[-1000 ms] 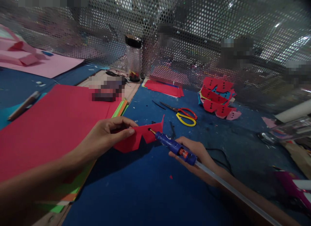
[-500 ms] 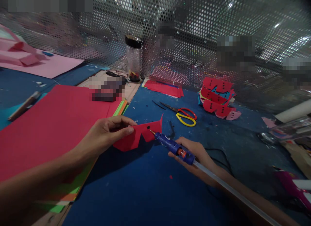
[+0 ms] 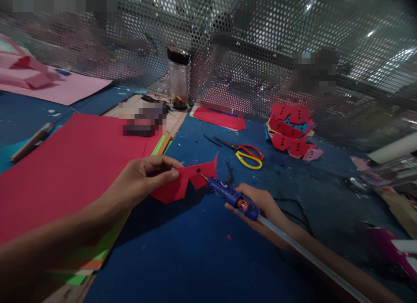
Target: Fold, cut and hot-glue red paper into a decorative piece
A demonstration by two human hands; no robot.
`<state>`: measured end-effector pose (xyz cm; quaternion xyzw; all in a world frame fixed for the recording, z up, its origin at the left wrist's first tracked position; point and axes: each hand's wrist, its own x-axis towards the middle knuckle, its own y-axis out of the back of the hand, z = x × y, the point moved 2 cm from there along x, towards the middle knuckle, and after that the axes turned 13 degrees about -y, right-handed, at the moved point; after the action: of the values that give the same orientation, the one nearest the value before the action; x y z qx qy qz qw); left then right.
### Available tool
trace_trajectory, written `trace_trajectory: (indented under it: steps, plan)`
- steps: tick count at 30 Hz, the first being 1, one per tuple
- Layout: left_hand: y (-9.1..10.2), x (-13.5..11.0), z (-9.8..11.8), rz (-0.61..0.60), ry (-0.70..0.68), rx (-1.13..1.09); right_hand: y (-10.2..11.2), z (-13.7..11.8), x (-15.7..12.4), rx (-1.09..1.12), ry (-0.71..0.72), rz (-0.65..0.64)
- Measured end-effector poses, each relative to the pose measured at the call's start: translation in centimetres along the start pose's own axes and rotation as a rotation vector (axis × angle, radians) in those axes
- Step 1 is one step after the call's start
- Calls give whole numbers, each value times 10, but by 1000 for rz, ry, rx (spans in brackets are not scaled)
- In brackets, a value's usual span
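My left hand (image 3: 143,179) pinches a red paper cut-out (image 3: 185,182) with zigzag edges, holding it just above the blue table mat (image 3: 195,251). My right hand (image 3: 263,207) grips a blue glue gun (image 3: 233,198) with a clear glue stick trailing back along my forearm. The gun's metal tip touches the right part of the cut-out near a small black spot.
A large red sheet (image 3: 65,168) lies on a stack of coloured paper at the left. Red-and-yellow scissors (image 3: 246,153) lie beyond the hands. A pile of red cut-outs (image 3: 291,131) sits at the back right. A clear jar (image 3: 178,79) stands by the perforated metal screen (image 3: 260,46).
The cut-out and the glue gun tip have shifted slightly up and left together. Both hands keep their grips.
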<state>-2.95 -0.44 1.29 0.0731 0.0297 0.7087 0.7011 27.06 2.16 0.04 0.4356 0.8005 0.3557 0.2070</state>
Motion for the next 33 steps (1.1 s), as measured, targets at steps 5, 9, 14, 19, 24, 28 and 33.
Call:
trace_trajectory:
  steps: [5,9,14,19,24,28,33]
  plan:
    - [-2,0,2,15,-8,-1,-1,1,-1,-19,9,5]
    - [-1,0,1,12,-19,21,-1,1,-1,-22,5,11]
    - [0,0,-2,-1,-33,26,0,0,-1,-25,0,-3]
    - [-1,-1,2,13,-17,36,0,1,-1,-25,6,-7]
    - [-1,-1,4,8,-11,28,0,2,-2,-50,-13,-4]
    - [-4,-2,5,31,-1,31,0,2,-1,-54,-19,-25]
    - [-4,-2,6,35,13,15,1,1,-1,-55,-18,-29]
